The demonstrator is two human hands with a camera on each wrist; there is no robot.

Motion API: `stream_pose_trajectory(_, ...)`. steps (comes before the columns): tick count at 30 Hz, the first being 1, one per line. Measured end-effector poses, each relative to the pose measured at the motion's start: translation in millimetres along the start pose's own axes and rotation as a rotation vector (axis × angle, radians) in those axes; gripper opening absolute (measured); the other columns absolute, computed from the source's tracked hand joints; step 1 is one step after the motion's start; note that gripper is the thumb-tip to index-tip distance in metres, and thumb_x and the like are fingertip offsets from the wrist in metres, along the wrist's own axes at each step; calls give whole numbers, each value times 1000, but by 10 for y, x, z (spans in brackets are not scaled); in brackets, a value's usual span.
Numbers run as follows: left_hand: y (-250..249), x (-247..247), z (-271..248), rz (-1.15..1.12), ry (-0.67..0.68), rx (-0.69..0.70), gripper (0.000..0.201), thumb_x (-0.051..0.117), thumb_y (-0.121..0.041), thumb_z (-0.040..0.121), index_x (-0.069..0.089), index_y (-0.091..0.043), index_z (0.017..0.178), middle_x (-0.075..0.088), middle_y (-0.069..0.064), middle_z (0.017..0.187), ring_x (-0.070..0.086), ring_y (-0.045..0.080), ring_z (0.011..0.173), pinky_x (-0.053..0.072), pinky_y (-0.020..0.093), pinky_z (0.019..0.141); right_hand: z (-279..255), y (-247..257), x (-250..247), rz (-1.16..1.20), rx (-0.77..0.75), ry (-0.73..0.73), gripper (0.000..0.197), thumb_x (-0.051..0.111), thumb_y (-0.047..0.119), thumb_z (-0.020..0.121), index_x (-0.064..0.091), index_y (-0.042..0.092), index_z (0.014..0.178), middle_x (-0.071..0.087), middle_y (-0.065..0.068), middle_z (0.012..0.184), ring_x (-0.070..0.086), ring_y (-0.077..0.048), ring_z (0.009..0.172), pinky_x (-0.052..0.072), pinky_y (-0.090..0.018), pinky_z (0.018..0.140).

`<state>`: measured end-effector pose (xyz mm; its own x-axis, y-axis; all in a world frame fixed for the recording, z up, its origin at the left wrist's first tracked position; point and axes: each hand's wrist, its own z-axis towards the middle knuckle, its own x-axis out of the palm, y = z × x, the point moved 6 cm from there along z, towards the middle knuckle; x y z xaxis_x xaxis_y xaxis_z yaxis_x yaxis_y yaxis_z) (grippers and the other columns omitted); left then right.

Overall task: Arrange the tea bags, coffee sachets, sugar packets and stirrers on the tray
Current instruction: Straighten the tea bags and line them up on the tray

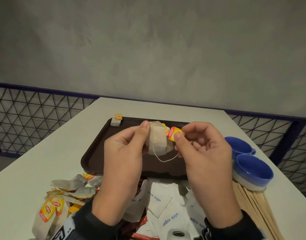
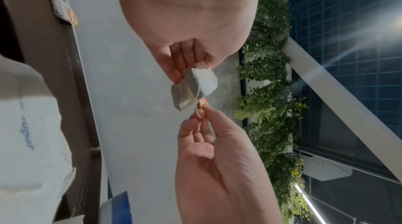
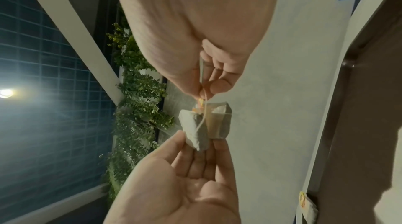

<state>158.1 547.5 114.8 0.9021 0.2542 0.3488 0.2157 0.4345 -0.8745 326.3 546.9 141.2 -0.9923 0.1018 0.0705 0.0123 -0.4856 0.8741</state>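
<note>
Above the dark brown tray (image 1: 96, 153), my left hand (image 1: 146, 130) pinches the top of a beige tea bag (image 1: 157, 141) between thumb and fingers. My right hand (image 1: 180, 134) pinches that bag's red-and-yellow tag (image 1: 174, 133), and the string (image 1: 166, 160) sags in a loop between them. A second yellow tag edge peeks out behind the bag. In the left wrist view the tea bag (image 2: 195, 88) hangs from my left hand (image 2: 195, 62). One tea bag (image 1: 116, 120) lies at the tray's far left corner.
On the white table near me lie a heap of tea bags (image 1: 70, 186), white sugar packets (image 1: 159, 198), red coffee sachets (image 1: 143, 220) and wooden stirrers (image 1: 256, 205). Two blue cups (image 1: 252, 170) stand to the right of the tray. A mesh railing runs behind the table.
</note>
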Motion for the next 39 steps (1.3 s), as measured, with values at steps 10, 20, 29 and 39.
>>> stream_pose_trajectory(10, 53, 14, -4, 7, 17, -63, 22, 65, -28, 97, 84, -16, 95, 81, 4, 94, 76, 16, 92, 56, 23, 68, -72, 189, -39, -42, -224, -48, 20, 74, 7, 88, 72, 25, 96, 73, 6, 87, 71, -14, 84, 55, -15, 69)
stream_pose_trajectory(20, 75, 21, 8, -134, -5, -152, 26, 62, -25, 99, 84, -14, 93, 80, 11, 95, 77, 18, 85, 58, 25, 66, -87, 94, 67, -133, -201, 57, 26, 76, 10, 87, 72, 31, 101, 73, 7, 97, 73, -10, 93, 61, -23, 74)
stream_pose_trajectory(29, 44, 90, -46, -38, 112, -111, 27, 62, -25, 98, 84, -9, 97, 80, 12, 94, 76, 20, 89, 57, 25, 68, -83, 182, 19, -267, -335, 12, 21, 65, 22, 93, 73, 20, 112, 68, 7, 107, 66, -12, 100, 53, -12, 74)
stream_pose_trajectory(39, 22, 166, -85, -29, 182, -67, 30, 64, -32, 90, 84, -10, 84, 78, 13, 83, 75, 19, 79, 61, 29, 70, -79, 238, 36, -219, -356, 61, 18, 75, 18, 84, 73, 36, 91, 71, 13, 90, 68, -14, 88, 56, -20, 68)
